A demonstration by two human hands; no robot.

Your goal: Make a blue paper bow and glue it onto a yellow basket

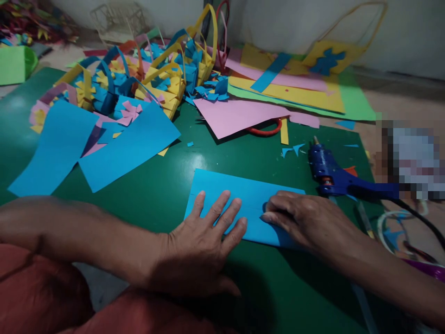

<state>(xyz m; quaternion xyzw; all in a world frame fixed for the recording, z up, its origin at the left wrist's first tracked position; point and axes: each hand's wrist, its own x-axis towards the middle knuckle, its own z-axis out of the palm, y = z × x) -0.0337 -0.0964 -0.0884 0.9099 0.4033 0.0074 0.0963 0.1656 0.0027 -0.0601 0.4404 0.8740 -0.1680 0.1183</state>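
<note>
A sheet of blue paper (pixel 243 185) lies flat on the green tabletop (pixel 146 204), slightly tilted. My left hand (pixel 208 241) rests on its left part, fingers spread and palm down, with the thumb below the sheet's near edge. On the right part of the same sheet is my right hand (pixel 295 213), its fingers curled and thumb pressed against them. Whatever may be between those fingertips is too small or hidden to make out. The blue glue gun (pixel 327 169) lies just beyond my right hand, nozzle pointing away.
Paper baskets (pixel 163 88) in several colours crowd the back left, with two blue sheets (pixel 130 148) before them. A pink sheet (pixel 239 116) partly covers red-handled scissors (pixel 266 132). Stacked coloured paper (pixel 292 95) is at the back right. A cable (pixel 382 227) loops at the right edge.
</note>
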